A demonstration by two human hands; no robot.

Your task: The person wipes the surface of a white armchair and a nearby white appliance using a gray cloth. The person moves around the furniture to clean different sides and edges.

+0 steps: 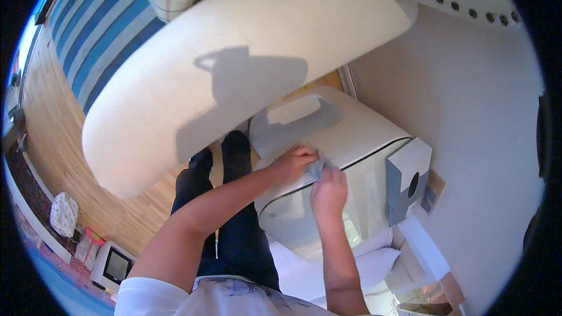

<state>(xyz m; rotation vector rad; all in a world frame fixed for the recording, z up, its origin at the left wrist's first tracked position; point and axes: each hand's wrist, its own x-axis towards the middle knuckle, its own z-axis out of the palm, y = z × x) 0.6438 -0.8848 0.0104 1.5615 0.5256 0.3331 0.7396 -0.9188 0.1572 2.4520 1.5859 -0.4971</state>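
Between my two hands is a small, crumpled bluish-grey piece [315, 169], thin like film or cloth; its exact kind is unclear. My left hand [293, 164] pinches it from the left, fingers bent together. On its right side my right hand [329, 193] is closed on it too, knuckles up. Both hands are over a white rounded cabinet-like piece [363, 124] with a dark seam along its edge. The fingertips are partly hidden, so I cannot tell whether they touch its surface.
A large white rounded surface [158, 105] stretches across ahead, with a shadow on it. At the right, a grey-and-white box [404, 175] with a dark oval opening stands by the wall [462, 111]. Wooden floor [52, 93] and a blue-striped textile [99, 23] lie left.
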